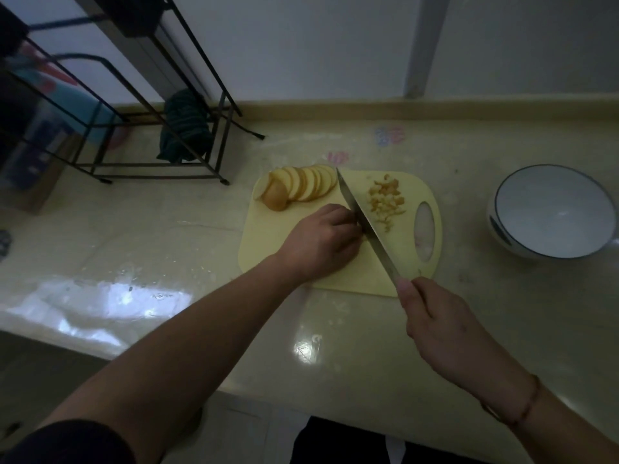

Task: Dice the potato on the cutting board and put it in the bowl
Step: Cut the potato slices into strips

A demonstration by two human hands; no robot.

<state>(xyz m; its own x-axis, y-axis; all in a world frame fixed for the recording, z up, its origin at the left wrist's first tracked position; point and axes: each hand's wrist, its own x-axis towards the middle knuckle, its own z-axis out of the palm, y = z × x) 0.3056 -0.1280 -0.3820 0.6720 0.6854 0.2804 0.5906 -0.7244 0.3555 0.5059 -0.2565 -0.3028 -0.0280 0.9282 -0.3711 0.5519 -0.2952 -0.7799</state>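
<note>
- The right hand (435, 316) grips the handle of a knife (363, 219), fingers curled round it; the blade runs diagonally across the cutting board (338, 262), tip toward 11 o'clock.
- The left hand (321, 242) rests knuckles-up on the board just left of the blade, fingers curled down at the blade's side; whatever they press is hidden beneath them, so what they hold cannot be told.
- A fan of potato slices (301, 185) lies at the board's 11 o'clock corner, overlapping, with a skin-on end piece at the left.
- A small heap of diced potato (385, 202) sits right of the blade, near the board's handle hole.
- The bowl (549, 212), white with a dark rim, stands on the counter (167, 229) at 3 o'clock of the board, well apart from it.
- A black wire rack (150, 128) with a dark cloth (184, 128) stands toward 10 o'clock.
</note>
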